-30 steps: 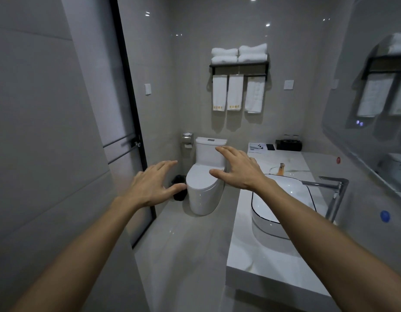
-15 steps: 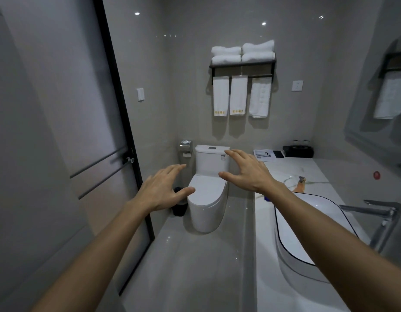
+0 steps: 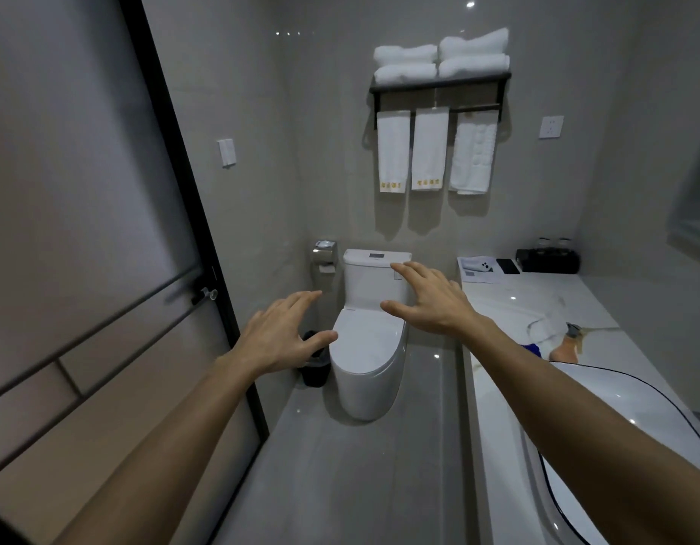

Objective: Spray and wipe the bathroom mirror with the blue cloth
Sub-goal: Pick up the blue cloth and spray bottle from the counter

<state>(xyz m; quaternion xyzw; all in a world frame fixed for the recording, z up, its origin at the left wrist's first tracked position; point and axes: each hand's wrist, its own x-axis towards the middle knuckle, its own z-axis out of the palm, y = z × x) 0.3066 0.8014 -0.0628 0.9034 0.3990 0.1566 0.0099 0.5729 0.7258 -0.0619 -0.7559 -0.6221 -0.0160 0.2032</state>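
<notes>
To your right runs a white marble counter [image 3: 509, 304]. At its far end sit a black tray [image 3: 547, 261], a dark phone [image 3: 507, 265] and a printed card [image 3: 476, 270]. Nearer you lie an orange bottle [image 3: 564, 348] and a scrap of blue cloth [image 3: 534, 349] (mostly hidden behind your forearm), just beyond the black-rimmed basin [image 3: 623, 434].
</notes>
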